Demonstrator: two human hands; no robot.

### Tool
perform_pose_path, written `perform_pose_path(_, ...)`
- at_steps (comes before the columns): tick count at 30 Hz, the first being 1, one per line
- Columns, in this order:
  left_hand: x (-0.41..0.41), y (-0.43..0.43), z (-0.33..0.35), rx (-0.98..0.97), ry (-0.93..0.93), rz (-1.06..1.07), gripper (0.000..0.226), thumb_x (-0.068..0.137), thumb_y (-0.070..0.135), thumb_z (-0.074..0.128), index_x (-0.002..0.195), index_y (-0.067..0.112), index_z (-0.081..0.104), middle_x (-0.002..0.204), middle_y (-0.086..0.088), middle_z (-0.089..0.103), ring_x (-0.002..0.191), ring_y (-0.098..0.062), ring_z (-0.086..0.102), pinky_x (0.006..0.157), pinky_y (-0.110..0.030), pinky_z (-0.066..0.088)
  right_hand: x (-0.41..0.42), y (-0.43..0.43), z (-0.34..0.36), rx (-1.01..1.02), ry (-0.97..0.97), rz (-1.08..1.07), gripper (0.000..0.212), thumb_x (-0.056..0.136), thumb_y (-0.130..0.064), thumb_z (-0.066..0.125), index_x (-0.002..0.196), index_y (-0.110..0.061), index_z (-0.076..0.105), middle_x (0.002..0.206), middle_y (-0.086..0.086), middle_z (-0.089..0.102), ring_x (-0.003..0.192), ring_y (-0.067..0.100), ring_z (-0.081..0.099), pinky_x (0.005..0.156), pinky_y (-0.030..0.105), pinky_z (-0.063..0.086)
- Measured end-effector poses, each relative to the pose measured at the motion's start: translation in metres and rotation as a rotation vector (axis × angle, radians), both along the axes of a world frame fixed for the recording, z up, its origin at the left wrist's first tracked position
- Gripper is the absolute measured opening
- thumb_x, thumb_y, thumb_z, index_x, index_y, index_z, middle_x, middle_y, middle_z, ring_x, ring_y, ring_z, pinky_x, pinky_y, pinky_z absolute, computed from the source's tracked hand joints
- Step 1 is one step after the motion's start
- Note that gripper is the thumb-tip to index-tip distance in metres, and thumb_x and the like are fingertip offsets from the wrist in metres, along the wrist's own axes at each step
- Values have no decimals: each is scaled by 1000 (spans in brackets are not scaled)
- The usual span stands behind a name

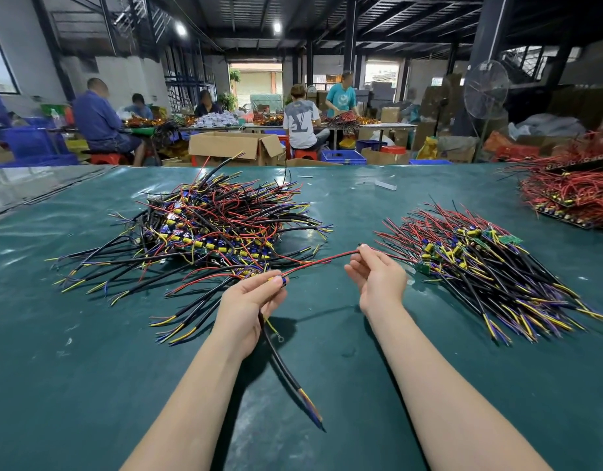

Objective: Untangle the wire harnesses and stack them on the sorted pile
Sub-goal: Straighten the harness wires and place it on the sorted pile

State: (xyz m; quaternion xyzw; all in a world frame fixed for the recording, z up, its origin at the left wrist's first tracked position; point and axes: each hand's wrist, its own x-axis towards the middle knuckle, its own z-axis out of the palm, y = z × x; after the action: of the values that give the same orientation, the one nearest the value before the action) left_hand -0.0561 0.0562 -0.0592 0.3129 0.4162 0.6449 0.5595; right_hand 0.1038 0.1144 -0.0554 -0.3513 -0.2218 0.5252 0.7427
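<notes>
Left hand (249, 300) grips one wire harness (322, 261) at its yellow-and-blue component, fingers curled round it. The red lead runs nearly straight, up and right from that grip, to the right hand (378, 280), which pinches the lead's tip between thumb and forefinger. The black sheathed tail hangs below the left palm over the green table (89, 368). Harness sits between tangled pile (218, 226) on the left and sorted pile (480, 263) on the right
</notes>
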Motion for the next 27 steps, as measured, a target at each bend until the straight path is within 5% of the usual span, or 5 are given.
perform_pose_path(3,1,-1,1,18,1,-11,15,84,-10,54,80,0,63,58,-1,68,54,-5,65,56,-13,54,-16,-6,-2,-31,113,135,23,90,-8,56,68,-5,55,41,-1,57,36,5,53,41,18,50)
perform_pose_path(10,12,-3,2,35,-20,-9,17,84,-14,51,82,-1,61,59,-1,69,53,-7,66,55,-13,53,-55,-27,-10,-61,-209,499,21,86,1,58,68,-8,59,42,-7,55,35,0,47,39,11,39)
perform_pose_path(18,14,-6,5,29,-6,17,15,83,-15,53,81,-4,62,58,-1,69,52,-7,66,54,-13,54,-63,-27,-8,-42,-269,354,26,84,4,60,61,-9,57,39,-9,50,35,0,42,40,11,37)
perform_pose_path(27,5,-2,-2,-49,74,-40,10,78,-12,60,77,-3,65,57,-5,68,52,-9,65,52,-17,54,-18,-9,-2,-108,26,64,23,84,5,60,67,-9,54,37,-6,54,34,1,52,39,13,46)
